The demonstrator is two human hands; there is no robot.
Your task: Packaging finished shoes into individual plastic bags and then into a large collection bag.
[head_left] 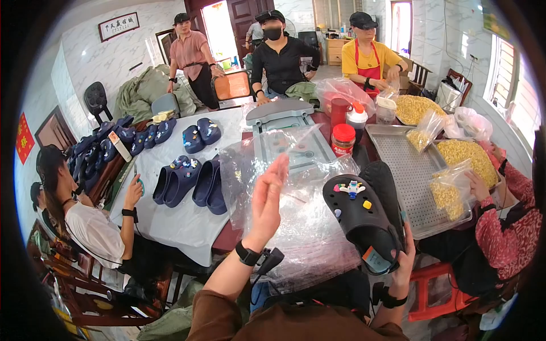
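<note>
Holding: we grip a pair of black clogs (364, 219) in our right hand (405, 258), fingers wrapped under the heels, so the charm-studded tops face us for a look.
Left hand (267, 196): raised flat, fingers together and stretched, gripping nothing, edge-on just above the clear plastic bags (307, 227).
Where the clogs are: lifted off the table, over the bag heap, just beside the metal tray (406, 170).
Wrists: we see a black band on each, with a cable clip hanging off the left.
Table (182, 224): navy clogs (193, 182) sit in pairs on the grey sheet, well apart from us, within reach of the seated person on the left.
</note>
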